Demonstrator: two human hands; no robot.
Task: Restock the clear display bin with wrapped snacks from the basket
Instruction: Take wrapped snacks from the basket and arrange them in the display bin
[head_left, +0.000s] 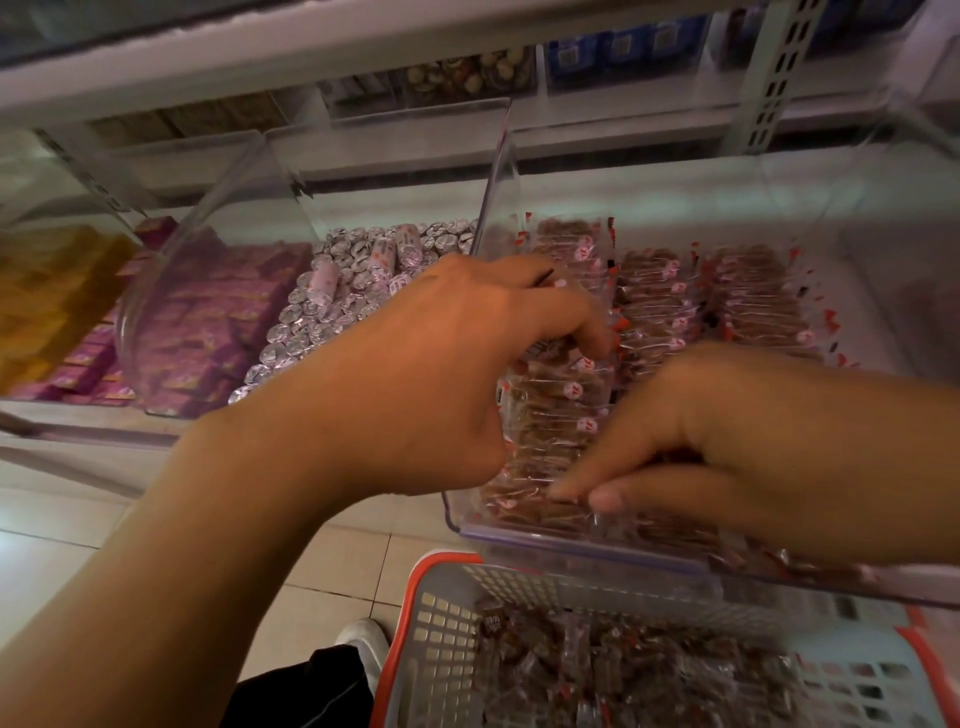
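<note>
The clear display bin (571, 543) stands in front of me, lid raised, filled with rows of brown wrapped snacks (654, 301) in clear wrappers with red ends. My left hand (441, 374) reaches into the left row, fingers curled down over snacks there. My right hand (727, 457) lies at the bin's near edge, thumb and fingertips pinching wrapped snacks. Below the bin is a grey basket (441, 654) with an orange rim, holding several more loose wrapped snacks (623, 670).
To the left are open bins of silver foil-wrapped sweets (332, 301), pink boxes (208, 322) and yellow packs (47, 291). A raised clear lid (218, 249) leans over the pink boxes. Shelves with more goods run behind. Tiled floor and my shoe (363, 644) are below.
</note>
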